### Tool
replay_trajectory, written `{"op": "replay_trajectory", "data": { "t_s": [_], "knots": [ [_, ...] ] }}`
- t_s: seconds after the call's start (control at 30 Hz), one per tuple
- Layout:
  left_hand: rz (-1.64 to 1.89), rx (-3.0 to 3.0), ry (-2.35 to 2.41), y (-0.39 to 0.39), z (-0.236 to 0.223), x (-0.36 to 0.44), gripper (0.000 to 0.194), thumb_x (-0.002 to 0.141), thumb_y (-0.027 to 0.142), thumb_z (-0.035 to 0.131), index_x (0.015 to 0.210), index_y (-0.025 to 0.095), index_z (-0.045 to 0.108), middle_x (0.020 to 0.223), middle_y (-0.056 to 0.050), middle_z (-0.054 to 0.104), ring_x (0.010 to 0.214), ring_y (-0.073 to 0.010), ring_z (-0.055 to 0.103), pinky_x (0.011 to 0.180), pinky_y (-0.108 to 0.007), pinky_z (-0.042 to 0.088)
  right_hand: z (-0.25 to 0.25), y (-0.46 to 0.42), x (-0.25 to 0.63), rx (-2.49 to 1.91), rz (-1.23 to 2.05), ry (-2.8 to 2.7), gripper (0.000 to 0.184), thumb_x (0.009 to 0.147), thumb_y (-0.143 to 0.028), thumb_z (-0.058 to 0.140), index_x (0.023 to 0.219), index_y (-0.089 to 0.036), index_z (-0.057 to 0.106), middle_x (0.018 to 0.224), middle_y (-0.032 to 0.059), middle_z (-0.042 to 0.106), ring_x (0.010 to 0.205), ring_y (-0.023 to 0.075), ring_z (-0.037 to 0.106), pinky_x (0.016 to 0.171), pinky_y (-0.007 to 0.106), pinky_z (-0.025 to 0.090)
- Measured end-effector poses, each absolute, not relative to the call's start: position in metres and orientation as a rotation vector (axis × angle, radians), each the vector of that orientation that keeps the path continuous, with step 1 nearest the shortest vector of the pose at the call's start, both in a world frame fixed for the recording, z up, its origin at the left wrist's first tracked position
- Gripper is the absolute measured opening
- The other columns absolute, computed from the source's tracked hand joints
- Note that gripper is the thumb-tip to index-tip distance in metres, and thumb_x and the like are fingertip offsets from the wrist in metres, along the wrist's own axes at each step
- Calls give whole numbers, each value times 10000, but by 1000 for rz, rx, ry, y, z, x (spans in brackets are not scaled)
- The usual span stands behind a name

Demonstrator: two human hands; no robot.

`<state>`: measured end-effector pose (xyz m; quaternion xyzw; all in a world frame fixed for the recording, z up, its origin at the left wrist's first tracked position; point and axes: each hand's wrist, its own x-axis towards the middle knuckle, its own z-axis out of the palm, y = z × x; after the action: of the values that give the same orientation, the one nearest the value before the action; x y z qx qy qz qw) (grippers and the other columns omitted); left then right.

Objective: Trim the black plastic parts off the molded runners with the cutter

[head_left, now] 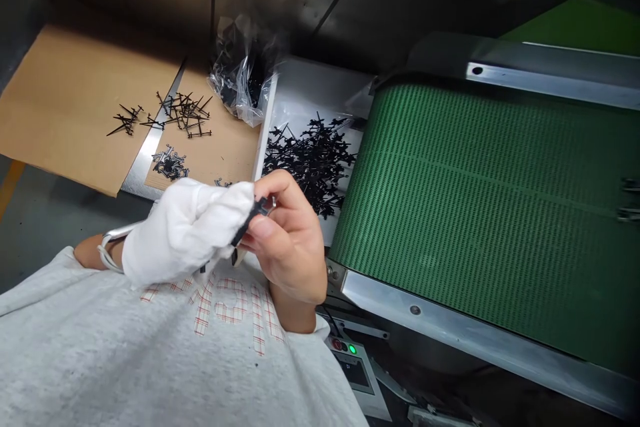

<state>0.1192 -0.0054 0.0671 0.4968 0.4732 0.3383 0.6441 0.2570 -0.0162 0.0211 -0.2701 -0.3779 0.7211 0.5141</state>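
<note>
My left hand (185,230) wears a white cloth glove and is closed around a small black plastic part (250,217). My bare right hand (290,240) pinches the same part from the right, thumb and fingers pressed together on it. Both hands are held close to my chest, in front of my grey sweatshirt. Just beyond them a heap of black plastic parts (310,157) lies in a white tray (300,90).
A green ribbed conveyor belt (480,207) with metal rails fills the right. Left of the tray, cardboard sheets (65,100) carry small piles of black parts (183,113) and a clear plastic bag (240,77). A control panel with red and green buttons (345,348) sits below the belt.
</note>
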Motion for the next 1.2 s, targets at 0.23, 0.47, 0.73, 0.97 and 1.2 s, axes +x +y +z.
{"op": "replay_trajectory", "data": {
  "t_s": [0.23,0.47,0.73,0.97,1.2],
  "knots": [
    [594,1014,1040,-5,67,112,629,967,584,496,460,233,372,298,80,389,227,-54,321,269,-213,266,19,-18,261,-556,1743,-915,62,966,-290,628,950,-249,584,661,-81,393,499,69,290,476,210,320],
    [449,834,1049,-5,70,112,735,825,795,560,423,234,308,265,66,352,212,-67,279,285,-258,204,25,-20,261,-714,1546,-1018,237,914,-385,722,1032,-274,549,676,-86,444,521,80,383,518,230,394],
    [381,902,1033,-4,66,109,714,907,751,451,425,237,336,266,43,371,234,-81,297,342,-276,241,29,-26,263,-883,1308,-1197,87,981,-290,639,1059,-299,602,738,-51,526,592,105,487,530,242,426],
    [325,966,980,-1,69,107,757,988,671,360,365,243,317,272,6,377,295,-94,300,400,-298,289,30,-27,264,-980,1216,-1205,45,979,-329,636,1022,-314,636,672,-55,528,563,133,474,546,295,426],
    [337,946,996,0,69,109,705,955,715,381,435,243,313,273,24,369,285,-85,289,374,-270,273,27,-28,264,-936,1315,-1111,107,946,-295,687,1033,-295,626,696,-52,520,592,123,478,562,277,417]
  ]
}}
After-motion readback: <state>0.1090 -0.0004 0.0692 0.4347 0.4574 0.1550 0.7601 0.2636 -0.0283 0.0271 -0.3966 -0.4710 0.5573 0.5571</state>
